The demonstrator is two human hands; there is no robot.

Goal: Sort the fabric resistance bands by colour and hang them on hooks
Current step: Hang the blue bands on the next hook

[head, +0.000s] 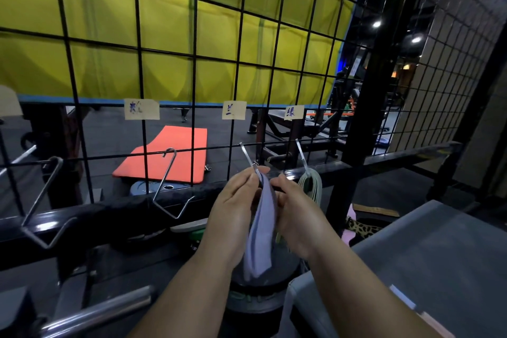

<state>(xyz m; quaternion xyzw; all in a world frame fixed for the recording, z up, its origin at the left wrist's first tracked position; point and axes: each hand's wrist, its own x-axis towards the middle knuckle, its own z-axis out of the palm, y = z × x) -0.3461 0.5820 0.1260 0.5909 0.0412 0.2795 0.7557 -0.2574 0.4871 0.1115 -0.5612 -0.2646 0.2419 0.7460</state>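
A pale blue fabric band (262, 230) hangs between my hands, its top end at the tip of the middle metal hook (248, 158) on the black wire grid (192, 63). My left hand (233, 206) pinches the band's upper left edge. My right hand (295, 210) holds its right side. Green bands (311, 185) hang from the right hook (301, 155). The left hook (170, 186) carries nothing. Paper labels (234, 110) are taped to the grid above the hooks.
A grey box surface (425, 255) lies at the lower right, with a leopard-print band (362, 228) and a pink item behind it. Weight plates and a chrome bar (96, 313) sit below the grid. An orange mat (170, 156) lies on the floor beyond.
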